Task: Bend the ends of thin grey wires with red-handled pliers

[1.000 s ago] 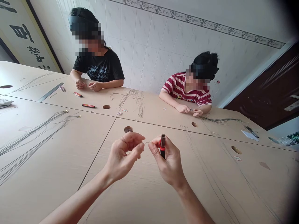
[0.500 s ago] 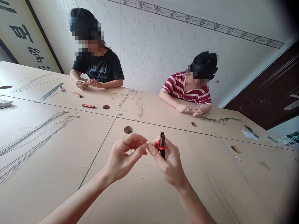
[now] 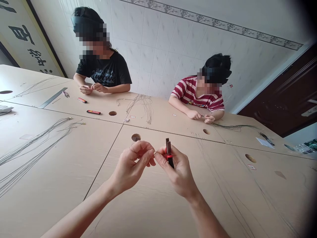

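Note:
My right hand [image 3: 177, 168] holds a pair of pliers [image 3: 169, 155] with red and black handles in its palm, the jaws pointing up and away. Thumb and forefinger of that hand also pinch a tiny gold-coloured piece [image 3: 155, 153], too small to name. My left hand [image 3: 135, 162] is closed in a pinch, thumb against forefinger, its tips touching or almost touching the same small piece. Whatever else lies between the left fingertips is hidden. Both hands are held above the table [image 3: 148, 205], close together.
Bundles of thin dark cords [image 3: 44, 135] lie at left, more loose cords [image 3: 146, 107] farther back. Faint strands [image 3: 223, 185] run along the right. Two people [image 3: 104, 72] [image 3: 200, 96] sit across the table. A ruler [image 3: 53, 98], red-and-black cutters [image 3: 93, 112] and round table holes [image 3: 136, 137] are also there.
The pliers have tilted and shifted slightly left within my right hand. My fingertips have drawn closer, and the tiny gold-coloured piece now shows between them.

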### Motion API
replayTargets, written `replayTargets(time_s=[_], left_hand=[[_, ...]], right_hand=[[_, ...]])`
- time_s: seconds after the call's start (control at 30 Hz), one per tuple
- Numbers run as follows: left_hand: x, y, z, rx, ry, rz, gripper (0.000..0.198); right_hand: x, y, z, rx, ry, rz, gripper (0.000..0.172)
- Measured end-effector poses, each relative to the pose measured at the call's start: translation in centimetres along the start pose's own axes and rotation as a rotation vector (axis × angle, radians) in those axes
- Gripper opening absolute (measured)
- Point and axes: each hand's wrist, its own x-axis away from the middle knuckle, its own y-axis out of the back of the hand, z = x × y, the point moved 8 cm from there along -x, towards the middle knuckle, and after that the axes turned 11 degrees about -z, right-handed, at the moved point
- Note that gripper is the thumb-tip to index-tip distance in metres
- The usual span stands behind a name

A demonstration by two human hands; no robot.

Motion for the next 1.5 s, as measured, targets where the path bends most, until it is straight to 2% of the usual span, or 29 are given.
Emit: replayTargets(time_s=[0.23, 0.4, 0.53, 0.63, 0.7, 0.83, 0.97, 1.2, 1.5], left_hand=[[0.1, -0.1, 0.7, -0.126, 0.077, 0.026, 0.020], [0.2, 0.0, 1.3, -0.126, 0.176, 0.046, 0.025], [0.3, -0.1, 1.6, -0.080, 0.270, 0.090, 0.031], [0.3, 0.0, 2.0, -0.059, 0.358, 0.111, 0.034], [0.3, 0.1, 2.1, -0.051, 0.396, 0.103, 0.034], [0.0, 0.3, 1.4, 0.004, 0.358, 0.050, 0.029], [-0.1, 0.5, 1.0, -0.003, 0.300, 0.000, 0.018], [-0.2, 0.3, 0.8, -0.021, 0.208, 0.012, 0.015], [-0.1, 0.7, 0.9, -0.101, 0.180, -0.017, 0.017]], right_hand=[[-0.1, 0.5, -0.1, 0.220, 0.086, -0.047, 0.020], [-0.1, 0.5, 0.9, 0.405, 0.352, -0.065, 0.014], [0.3, 0.1, 1.8, 0.520, 0.570, -0.045, 0.024], [0.4, -0.1, 1.9, 0.578, 0.637, -0.037, 0.027], [0.3, 0.0, 1.8, 0.546, 0.605, -0.045, 0.024], [-0.2, 0.7, 1.0, 0.407, 0.408, -0.080, 0.012], [-0.3, 1.0, 0.4, 0.357, 0.274, -0.072, 0.014], [-0.3, 1.2, 0.0, 0.309, 0.180, -0.065, 0.020], [-0.4, 1.0, -0.3, 0.204, 0.103, -0.046, 0.021]])
